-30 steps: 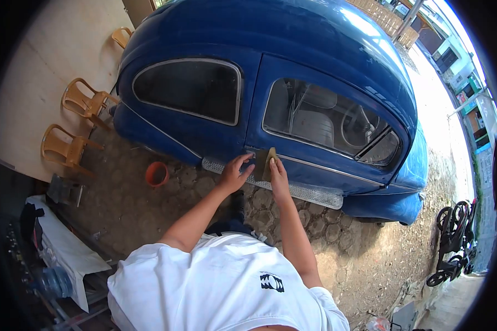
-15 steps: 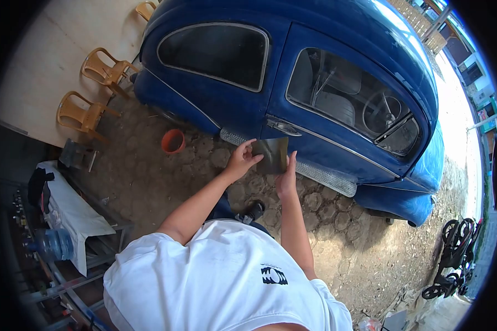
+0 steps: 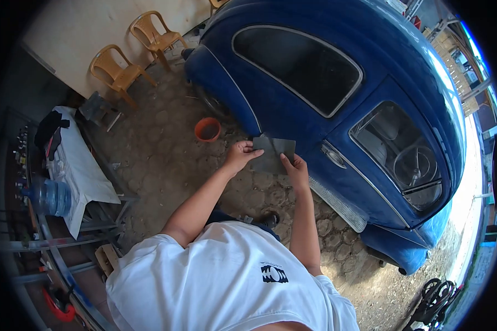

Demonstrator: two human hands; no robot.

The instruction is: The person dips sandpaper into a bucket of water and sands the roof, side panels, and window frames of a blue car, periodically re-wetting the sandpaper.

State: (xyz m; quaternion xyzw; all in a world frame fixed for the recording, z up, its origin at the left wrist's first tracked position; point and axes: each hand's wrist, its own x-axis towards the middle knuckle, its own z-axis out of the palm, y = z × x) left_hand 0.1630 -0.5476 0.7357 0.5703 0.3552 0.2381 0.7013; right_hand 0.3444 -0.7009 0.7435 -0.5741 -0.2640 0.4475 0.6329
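A dark grey rectangular sheet, apparently sandpaper [image 3: 273, 157], is stretched between both hands in front of the blue car [image 3: 303, 118]. My left hand [image 3: 239, 157] pinches its left edge, thumb on the face towards me. At the right edge, my right hand [image 3: 297, 169] grips it with the thumb on top and the fingers partly hidden behind. A faint darker band runs down the middle of the sheet. The car's side panel lies beyond it, apparently not touching it, with the door handle [image 3: 334, 155] off to the right.
An orange bucket [image 3: 207, 129] stands on the paved floor beside the car. Yellow plastic chairs [image 3: 117, 74] line the wall at upper left. A covered workbench [image 3: 88, 165] with a blue water jug [image 3: 51, 197] is at left. The running board [image 3: 339, 205] juts out below the door.
My view has swung left, so the car sits further right. The sheet has turned flatter towards me, and my right thumb now lies over its face.
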